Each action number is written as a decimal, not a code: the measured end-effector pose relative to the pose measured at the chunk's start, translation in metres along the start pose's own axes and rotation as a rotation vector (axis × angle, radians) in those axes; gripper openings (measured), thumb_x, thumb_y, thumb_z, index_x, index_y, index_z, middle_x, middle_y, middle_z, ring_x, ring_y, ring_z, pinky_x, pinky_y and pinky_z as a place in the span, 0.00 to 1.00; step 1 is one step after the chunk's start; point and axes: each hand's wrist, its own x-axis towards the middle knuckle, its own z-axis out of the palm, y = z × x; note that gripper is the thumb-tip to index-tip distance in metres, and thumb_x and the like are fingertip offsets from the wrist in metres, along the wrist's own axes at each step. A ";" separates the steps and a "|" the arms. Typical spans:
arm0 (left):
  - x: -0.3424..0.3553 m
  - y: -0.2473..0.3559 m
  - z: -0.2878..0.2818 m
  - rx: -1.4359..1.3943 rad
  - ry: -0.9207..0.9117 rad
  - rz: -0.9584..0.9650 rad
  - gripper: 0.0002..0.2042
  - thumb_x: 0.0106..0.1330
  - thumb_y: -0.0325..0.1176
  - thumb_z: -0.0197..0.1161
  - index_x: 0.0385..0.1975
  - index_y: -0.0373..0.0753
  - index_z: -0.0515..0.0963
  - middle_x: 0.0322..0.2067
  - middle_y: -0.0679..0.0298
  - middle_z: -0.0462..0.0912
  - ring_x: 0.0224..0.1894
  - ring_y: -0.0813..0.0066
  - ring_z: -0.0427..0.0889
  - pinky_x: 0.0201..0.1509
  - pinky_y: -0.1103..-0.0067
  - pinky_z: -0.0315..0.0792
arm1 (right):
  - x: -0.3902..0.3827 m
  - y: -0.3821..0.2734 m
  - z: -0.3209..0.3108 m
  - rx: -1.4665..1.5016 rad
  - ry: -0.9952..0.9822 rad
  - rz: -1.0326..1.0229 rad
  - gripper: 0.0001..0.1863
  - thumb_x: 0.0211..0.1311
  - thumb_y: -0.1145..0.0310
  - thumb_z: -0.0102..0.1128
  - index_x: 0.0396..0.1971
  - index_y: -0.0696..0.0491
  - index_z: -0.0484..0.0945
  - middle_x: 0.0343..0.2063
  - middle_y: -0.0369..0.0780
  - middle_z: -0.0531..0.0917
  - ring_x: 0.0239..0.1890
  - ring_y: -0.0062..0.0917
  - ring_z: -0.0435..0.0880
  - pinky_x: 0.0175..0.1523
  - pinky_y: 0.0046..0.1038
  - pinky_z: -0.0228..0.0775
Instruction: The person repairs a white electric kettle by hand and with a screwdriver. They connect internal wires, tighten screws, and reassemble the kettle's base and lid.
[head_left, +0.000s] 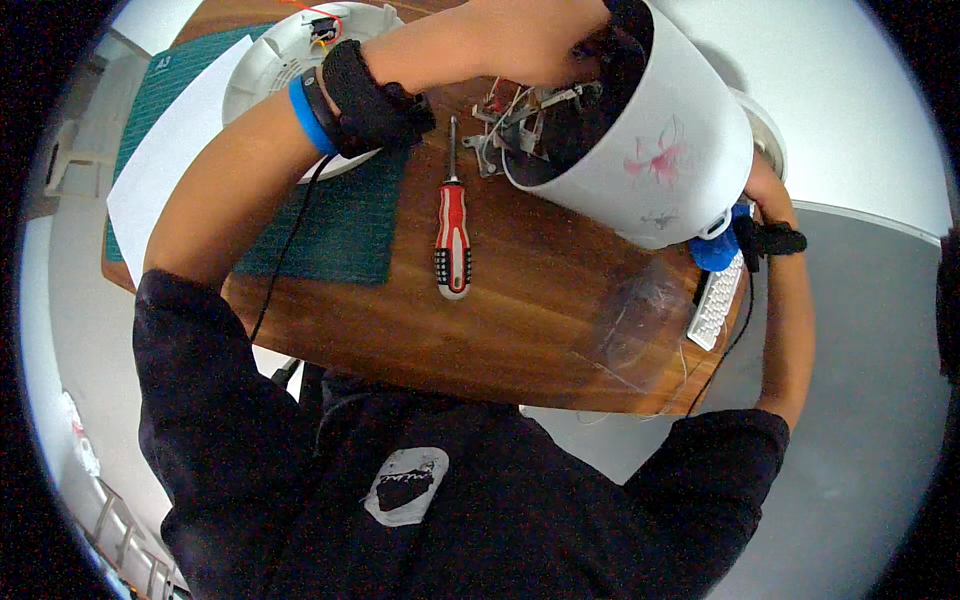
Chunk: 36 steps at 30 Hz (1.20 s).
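A white appliance shell (pixel 690 110) with a pink flower print lies tilted on its side at the right of the table, its dark mouth facing left. My left hand (pixel 530 40) reaches across to that mouth; its fingertips are lost in shadow there. Behind the shell's right end is my right hand (pixel 768 190), close against it, its fingers hidden. A metal bracket with wires (pixel 510 130) sticks out of the mouth. Left of it, a red and white screwdriver (pixel 453 240) lies on the wooden table (pixel 400 320).
A green cutting mat (pixel 330 240) and white paper (pixel 170 190) cover the table's left side. On them rests a round white cover (pixel 260 80) with wired parts. Clear plastic film (pixel 640 330), a white keyboard-like strip (pixel 716 305) and a blue object (pixel 712 252) sit near the right edge.
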 end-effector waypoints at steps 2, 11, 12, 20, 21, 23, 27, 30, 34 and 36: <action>-0.003 -0.006 0.004 0.016 0.013 -0.106 0.10 0.64 0.28 0.64 0.40 0.27 0.81 0.36 0.35 0.83 0.44 0.36 0.85 0.44 0.56 0.79 | 0.001 -0.001 -0.004 0.106 0.010 0.033 0.38 0.70 0.53 0.67 0.72 0.62 0.68 0.68 0.48 0.77 0.66 0.33 0.77 0.71 0.34 0.68; -0.013 -0.008 0.005 0.032 0.037 -0.139 0.11 0.63 0.29 0.64 0.39 0.28 0.82 0.36 0.36 0.84 0.43 0.35 0.85 0.44 0.55 0.79 | -0.027 -0.031 0.007 1.183 0.173 0.043 0.39 0.83 0.41 0.45 0.74 0.62 0.65 0.67 0.44 0.77 0.68 0.28 0.75 0.75 0.31 0.63; -0.012 -0.004 0.003 0.037 0.046 -0.137 0.10 0.63 0.29 0.64 0.39 0.28 0.83 0.36 0.36 0.84 0.43 0.35 0.85 0.44 0.55 0.79 | -0.035 -0.036 0.014 1.194 0.207 -0.038 0.39 0.82 0.43 0.48 0.75 0.62 0.64 0.68 0.45 0.76 0.68 0.28 0.74 0.75 0.32 0.62; -0.014 -0.002 0.016 0.014 0.148 -0.110 0.11 0.63 0.29 0.64 0.42 0.30 0.82 0.40 0.37 0.85 0.45 0.37 0.84 0.47 0.55 0.79 | -0.062 -0.082 0.032 0.704 0.267 -0.232 0.37 0.76 0.65 0.63 0.77 0.62 0.59 0.69 0.44 0.75 0.69 0.26 0.73 0.73 0.29 0.62; -0.017 0.007 0.011 0.088 0.129 -0.183 0.12 0.63 0.29 0.65 0.42 0.30 0.81 0.41 0.38 0.84 0.45 0.37 0.84 0.47 0.56 0.79 | -0.053 -0.066 0.030 0.689 0.245 -0.266 0.37 0.76 0.65 0.62 0.77 0.62 0.59 0.68 0.44 0.75 0.68 0.26 0.73 0.73 0.29 0.62; -0.017 0.018 0.010 0.198 0.134 -0.202 0.11 0.62 0.29 0.66 0.41 0.30 0.81 0.41 0.39 0.84 0.44 0.37 0.84 0.46 0.57 0.79 | -0.042 -0.041 0.033 0.571 0.373 -0.322 0.32 0.79 0.65 0.59 0.76 0.60 0.62 0.66 0.41 0.78 0.64 0.24 0.77 0.70 0.29 0.65; -0.015 0.037 0.026 0.451 0.040 -0.307 0.12 0.61 0.29 0.67 0.43 0.31 0.81 0.47 0.42 0.84 0.49 0.38 0.84 0.52 0.58 0.79 | -0.011 -0.006 0.021 0.353 0.414 -0.236 0.26 0.78 0.65 0.60 0.71 0.53 0.71 0.57 0.37 0.83 0.56 0.26 0.80 0.64 0.30 0.71; -0.026 0.029 0.045 0.814 0.188 -0.135 0.07 0.62 0.33 0.68 0.35 0.39 0.86 0.40 0.50 0.85 0.42 0.48 0.88 0.47 0.58 0.81 | 0.013 0.008 0.016 0.339 0.457 -0.302 0.29 0.79 0.64 0.60 0.76 0.48 0.69 0.48 0.32 0.83 0.50 0.17 0.78 0.61 0.23 0.71; -0.021 0.053 0.046 1.143 0.052 -0.047 0.08 0.63 0.38 0.66 0.37 0.44 0.87 0.51 0.56 0.82 0.50 0.57 0.82 0.55 0.62 0.77 | 0.021 0.005 0.014 0.262 0.603 -0.403 0.26 0.79 0.64 0.60 0.73 0.46 0.73 0.53 0.35 0.85 0.53 0.22 0.82 0.63 0.27 0.73; -0.023 0.052 0.054 1.206 -0.011 0.044 0.08 0.62 0.37 0.65 0.34 0.44 0.87 0.52 0.58 0.81 0.53 0.59 0.80 0.57 0.63 0.76 | 0.018 -0.009 0.023 0.237 0.669 -0.443 0.23 0.77 0.64 0.61 0.69 0.47 0.76 0.55 0.38 0.85 0.55 0.28 0.84 0.63 0.30 0.74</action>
